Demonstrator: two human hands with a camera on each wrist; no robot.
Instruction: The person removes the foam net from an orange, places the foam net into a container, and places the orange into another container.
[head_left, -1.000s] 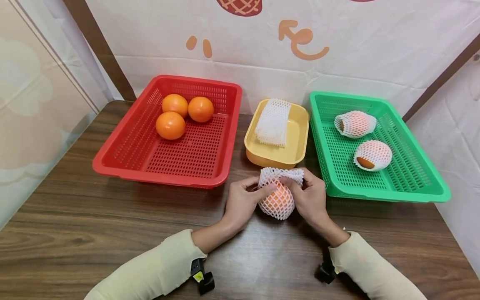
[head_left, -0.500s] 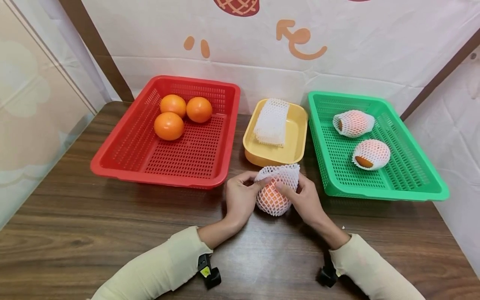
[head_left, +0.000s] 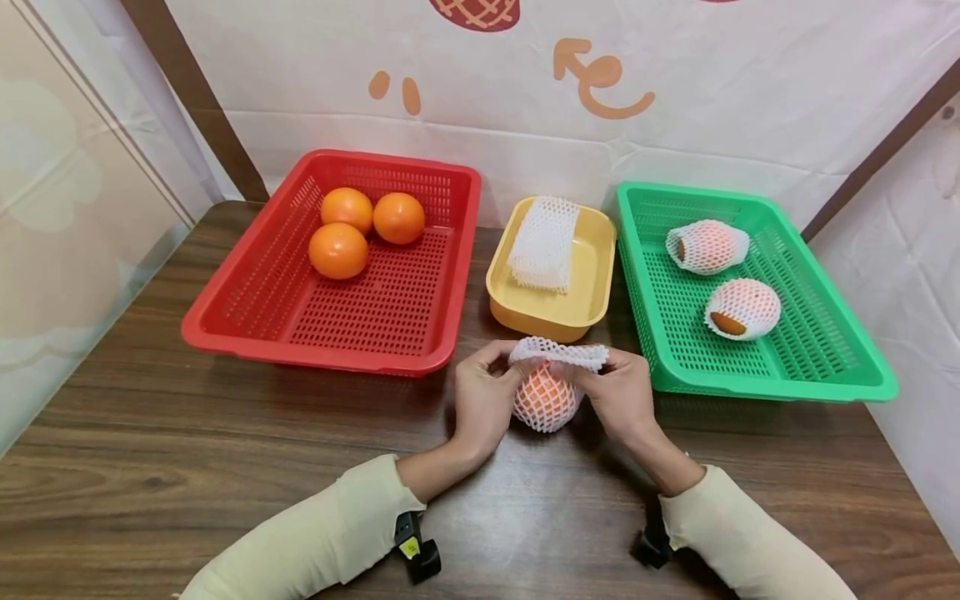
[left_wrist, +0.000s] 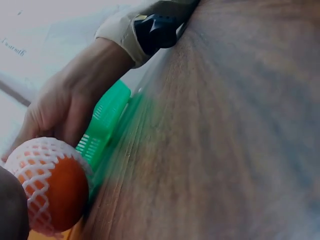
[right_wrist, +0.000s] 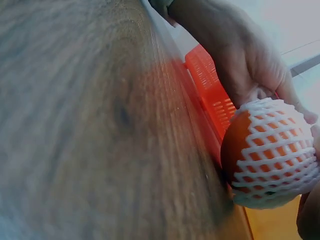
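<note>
While left hand (head_left: 482,402) and right hand (head_left: 624,395) pinch the net (head_left: 549,396) round an orange (left_wrist: 68,195) below centre, the net's rim (head_left: 558,350) has dropped.

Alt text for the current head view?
A person's left hand and right hand hold a white foam net around an orange fruit. Beyond: red basket with three bare fruits, yellow tray with white netting, green basket with two netted fruits.

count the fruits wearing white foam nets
3. The held fruit is between the left hand and right hand, which pinch its foam net; the farther fruit and nearer fruit lie in the green basket. None seems hidden.
</note>
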